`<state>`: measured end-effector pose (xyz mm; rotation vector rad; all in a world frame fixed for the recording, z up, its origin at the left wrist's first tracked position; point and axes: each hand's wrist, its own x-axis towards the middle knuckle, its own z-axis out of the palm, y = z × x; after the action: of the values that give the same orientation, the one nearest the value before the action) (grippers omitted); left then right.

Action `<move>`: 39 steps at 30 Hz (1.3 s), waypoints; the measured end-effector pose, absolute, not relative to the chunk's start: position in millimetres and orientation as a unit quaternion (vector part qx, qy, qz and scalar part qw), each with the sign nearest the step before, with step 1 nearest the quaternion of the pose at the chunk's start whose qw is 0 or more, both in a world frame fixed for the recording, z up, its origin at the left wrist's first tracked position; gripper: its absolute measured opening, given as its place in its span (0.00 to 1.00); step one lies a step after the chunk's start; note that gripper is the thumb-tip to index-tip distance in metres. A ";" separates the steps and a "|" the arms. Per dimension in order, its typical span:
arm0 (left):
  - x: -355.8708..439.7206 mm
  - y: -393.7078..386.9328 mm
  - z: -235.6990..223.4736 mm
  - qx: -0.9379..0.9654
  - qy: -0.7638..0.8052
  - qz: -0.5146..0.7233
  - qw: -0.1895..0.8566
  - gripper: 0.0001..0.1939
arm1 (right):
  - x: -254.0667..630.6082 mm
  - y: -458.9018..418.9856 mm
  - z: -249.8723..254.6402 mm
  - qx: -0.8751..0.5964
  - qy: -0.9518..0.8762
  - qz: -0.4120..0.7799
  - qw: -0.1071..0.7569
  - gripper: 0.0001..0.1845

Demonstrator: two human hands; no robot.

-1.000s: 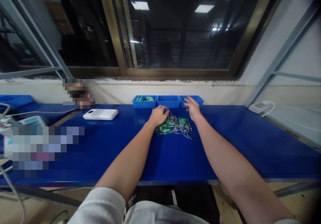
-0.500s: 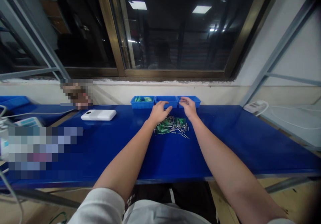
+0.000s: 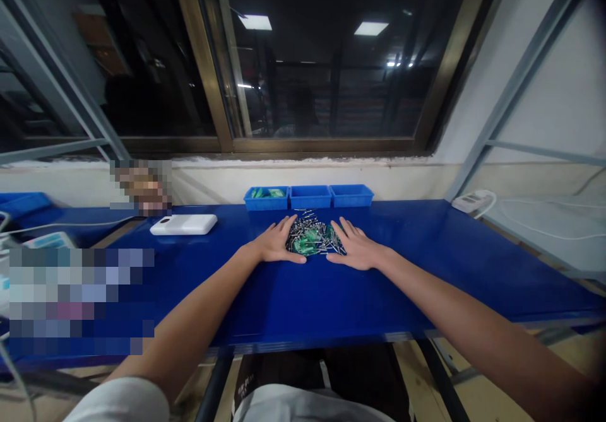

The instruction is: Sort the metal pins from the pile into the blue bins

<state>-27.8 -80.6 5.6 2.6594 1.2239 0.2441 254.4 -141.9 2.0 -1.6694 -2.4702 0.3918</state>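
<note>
A heap of thin silvery metal pins that look like pop rivets (image 3: 308,224) lies on the blue tabletop, with green pieces (image 3: 307,240) mixed in that look like plastic. My left hand (image 3: 277,242) rests at the heap's left side, fingers stretched and thumb pointing inward. On the opposite side, my right hand (image 3: 354,244) lies with its fingers spread against the heap's right edge and covers part of it. Neither hand grips anything. Behind the heap stand three blue bins: the left bin (image 3: 266,204) contains green pieces, beside a middle bin (image 3: 310,197) and a right bin (image 3: 351,196).
A white power bank-like box (image 3: 184,224) lies left on the blue table (image 3: 303,308). A white power strip (image 3: 468,201) with a cable sits at the right back. Another blue tray (image 3: 23,202) is at far left. Window and wall close off the back.
Both hands have come down from above the heap, nearer the bins, to its left and right sides. The heap looks more gathered, and the middle and right bins are uncovered.
</note>
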 end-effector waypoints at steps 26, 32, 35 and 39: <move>33.3 -42.6 2.1 0.858 0.459 0.201 0.111 0.40 | 201.2 -52.3 -0.5 -0.590 -0.720 0.140 0.337 0.10; 28.9 -39.8 4.0 0.828 0.453 0.288 0.162 0.32 | 204.7 -51.3 0.3 -0.581 -0.712 0.170 0.356 0.12; 28.3 -41.2 7.9 0.798 0.477 0.329 0.166 0.25 | 205.0 -54.4 2.0 -0.583 -0.714 0.169 0.348 0.13; 27.2 -40.0 8.9 0.790 0.497 0.329 0.146 0.18 | 204.1 -61.2 5.9 -0.594 -0.718 0.144 0.333 0.18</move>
<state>27.2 -40.0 8.9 2.2738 1.4317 0.9471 204.1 -61.2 5.9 -1.5520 -1.8742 0.3755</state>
